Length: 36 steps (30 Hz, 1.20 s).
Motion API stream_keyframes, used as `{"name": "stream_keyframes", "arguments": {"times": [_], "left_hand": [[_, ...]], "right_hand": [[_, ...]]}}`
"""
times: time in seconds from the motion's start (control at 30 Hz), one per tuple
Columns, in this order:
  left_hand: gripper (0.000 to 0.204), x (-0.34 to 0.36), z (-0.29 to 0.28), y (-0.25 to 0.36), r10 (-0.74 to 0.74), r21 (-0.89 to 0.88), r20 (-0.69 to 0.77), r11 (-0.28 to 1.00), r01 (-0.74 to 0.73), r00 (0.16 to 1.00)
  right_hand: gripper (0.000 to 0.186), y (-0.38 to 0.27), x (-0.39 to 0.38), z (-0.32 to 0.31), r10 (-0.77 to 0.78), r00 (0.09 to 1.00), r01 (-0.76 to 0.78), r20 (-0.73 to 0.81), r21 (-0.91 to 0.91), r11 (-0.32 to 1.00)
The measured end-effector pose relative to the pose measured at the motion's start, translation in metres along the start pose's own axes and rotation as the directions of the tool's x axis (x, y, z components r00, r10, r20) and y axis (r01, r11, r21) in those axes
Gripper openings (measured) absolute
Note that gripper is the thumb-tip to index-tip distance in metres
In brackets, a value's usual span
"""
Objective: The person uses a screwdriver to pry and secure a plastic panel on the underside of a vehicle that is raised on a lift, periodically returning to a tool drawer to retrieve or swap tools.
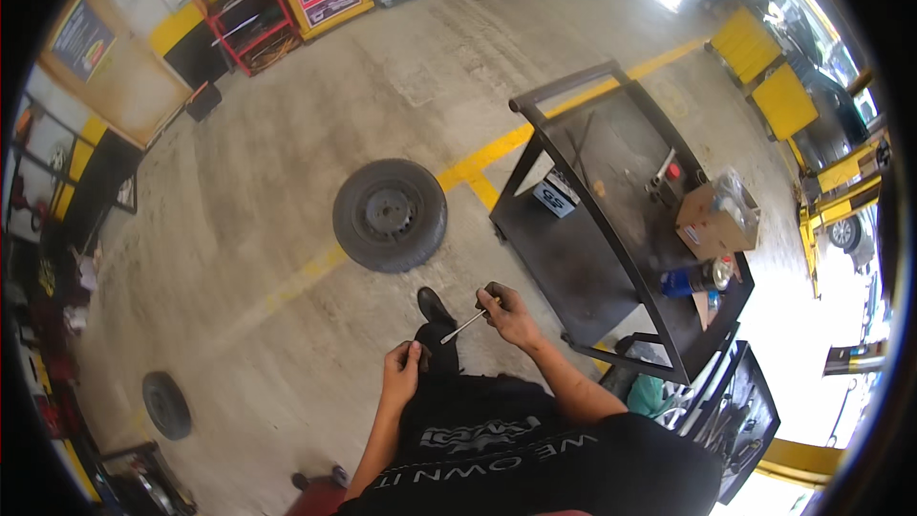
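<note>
My right hand [511,315] is closed around the handle of a screwdriver [464,327]. Its thin metal shaft slants down and to the left, toward my other hand. That one, my left hand [401,371], is held lower with thumb and fingers pinched together; whether a small dark thing sits between them I cannot make out. A gap separates the screwdriver's tip from the left fingers. Both hands are in front of my body, above a black shoe [435,306]. Beyond them a tyre on a steel wheel [390,213] lies flat on the floor.
To the right stands a black metal cart [611,258] carrying a cardboard box [712,225], a blue can [680,282] and tools; a battery [556,196] sits inside it. Another tyre [166,405] is at left. A red shelf rack [250,24] and yellow lift parts [783,100] are farther off.
</note>
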State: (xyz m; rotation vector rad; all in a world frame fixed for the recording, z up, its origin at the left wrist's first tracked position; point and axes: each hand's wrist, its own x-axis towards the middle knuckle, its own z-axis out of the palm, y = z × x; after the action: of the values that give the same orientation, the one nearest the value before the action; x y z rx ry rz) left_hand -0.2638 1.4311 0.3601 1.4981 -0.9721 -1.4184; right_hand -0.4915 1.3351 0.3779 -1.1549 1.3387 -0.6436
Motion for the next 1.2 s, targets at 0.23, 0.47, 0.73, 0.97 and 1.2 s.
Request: {"name": "stream_keyframes", "arguments": {"times": [0.23, 0.47, 0.73, 0.97, 1.2], "left_hand": [[0.032, 0.206, -0.04, 0.117, 0.114, 0.205, 0.261, 0.964, -0.17, 0.959], [0.023, 0.438, 0.027, 0.247, 0.211, 0.337, 0.494, 0.848, -0.409, 0.844], [0.019, 0.739, 0.177, 0.376, 0.126, 0.322, 0.804, 0.73, -0.603, 0.582], [0.018, 0.914, 0.23, 0.462, -0.04, 0.395, 0.869, 0.658, -0.642, 0.493], [0.017, 1.041, 0.288, 0.509, -0.001, 0.306, 0.903, 0.704, -0.641, 0.43]], "right_hand": [[0.035, -0.099, 0.163, 0.003, -0.152, 0.987, 0.159, -0.053, 0.144, 0.977], [0.024, -0.166, 0.312, -0.087, -0.249, 0.827, 0.355, -0.504, 0.124, 0.927], [0.026, -0.211, 0.491, -0.239, -0.08, 0.81, 0.288, -0.581, 0.274, 0.918], [0.029, -0.285, 0.612, -0.348, -0.141, 0.928, 0.177, -0.345, 0.074, 0.981], [0.027, -0.334, 0.719, -0.421, -0.057, 0.921, 0.076, -0.387, 0.032, 0.997]]}}
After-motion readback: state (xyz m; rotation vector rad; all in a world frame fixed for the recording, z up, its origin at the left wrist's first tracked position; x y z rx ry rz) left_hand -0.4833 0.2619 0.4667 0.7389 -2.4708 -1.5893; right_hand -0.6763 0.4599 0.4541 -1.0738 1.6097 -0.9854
